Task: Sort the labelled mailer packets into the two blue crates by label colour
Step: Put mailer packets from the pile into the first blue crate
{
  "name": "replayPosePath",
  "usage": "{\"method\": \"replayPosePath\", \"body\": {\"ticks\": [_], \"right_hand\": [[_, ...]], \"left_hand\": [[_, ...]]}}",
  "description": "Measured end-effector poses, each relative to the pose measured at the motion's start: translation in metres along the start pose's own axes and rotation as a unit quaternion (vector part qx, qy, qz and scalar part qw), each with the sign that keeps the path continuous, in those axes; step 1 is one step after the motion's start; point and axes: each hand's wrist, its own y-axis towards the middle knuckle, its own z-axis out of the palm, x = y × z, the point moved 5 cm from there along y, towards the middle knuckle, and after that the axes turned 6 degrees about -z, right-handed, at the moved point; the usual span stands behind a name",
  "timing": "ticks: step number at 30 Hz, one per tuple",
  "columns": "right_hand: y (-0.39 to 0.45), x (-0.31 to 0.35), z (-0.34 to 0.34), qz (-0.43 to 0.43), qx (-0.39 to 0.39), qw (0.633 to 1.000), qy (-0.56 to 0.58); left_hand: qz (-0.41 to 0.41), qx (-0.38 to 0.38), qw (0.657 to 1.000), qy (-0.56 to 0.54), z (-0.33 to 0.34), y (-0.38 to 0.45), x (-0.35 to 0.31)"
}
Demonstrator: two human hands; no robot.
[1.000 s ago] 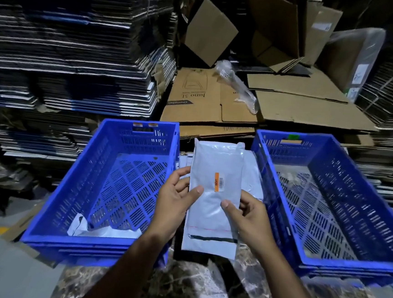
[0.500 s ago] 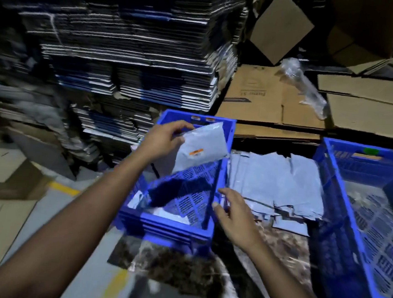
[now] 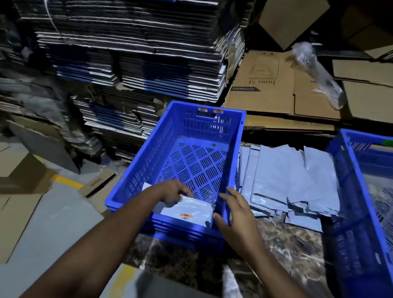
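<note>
a left hand (image 3: 175,194) reaches down inside the left blue crate (image 3: 190,148), fingers curled over the top edge of a grey mailer packet (image 3: 189,211) that lies at the crate's near end, its orange label (image 3: 186,215) facing up. whether the fingers pinch the packet or merely rest on it cannot be told from this angle. the right hand (image 3: 237,219) hovers at the crate's near right corner, fingers loosely spread and holding nothing, thumb close to the rim. a white slip (image 3: 146,186) shows beside the left wrist on the crate floor. the step in hand appears to be the drop of an orange-labelled packet into the crate marked with orange tags (image 3: 209,110) on its far wall. just beside it, a fanned pile of grey packets (image 3: 290,180) lies on the marbled tabletop (image 3: 278,239), between this crate and the right blue crate (image 3: 370,211), which bears a green tag (image 3: 391,142). the next move likely calls for letting go, lifting clear of the rim, then taking a fresh packet from the pile and reading its label.
</note>
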Motion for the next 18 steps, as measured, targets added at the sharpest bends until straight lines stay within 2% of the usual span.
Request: {"method": "replayPosePath", "body": {"ticks": [2, 4, 7, 9, 12, 15, 18], "right_hand": [[0.001, -0.008, -0.014, -0.015, -0.092, 0.995, 0.027], [0.005, -0.027, -0.035, 0.01, -0.192, 0.981, 0.034], [0.021, -0.073, -0.065, 0.094, -0.237, 0.967, 0.003], [0.038, -0.102, -0.076, 0.124, -0.206, 0.97, -0.045], [0.063, -0.132, -0.074, 0.146, -0.101, 0.977, -0.121], [0.072, -0.145, -0.064, 0.177, -0.008, 0.968, -0.178], [0.069, -0.152, -0.056, 0.184, 0.023, 0.96, -0.209]], "left_hand": [[0.004, -0.015, 1.0, -0.026, -0.003, 0.0, -0.002], [0.043, -0.054, 0.997, -0.028, -0.012, -0.003, -0.015], [0.113, -0.154, 0.981, -0.039, -0.022, -0.021, -0.057], [0.154, -0.206, 0.965, -0.059, -0.02, -0.035, -0.092], [0.186, -0.248, 0.951, -0.016, 0.0, -0.041, -0.133], [0.148, -0.255, 0.954, 0.05, 0.022, -0.041, -0.153], [0.123, -0.271, 0.951, 0.087, 0.031, -0.044, -0.157]]}}
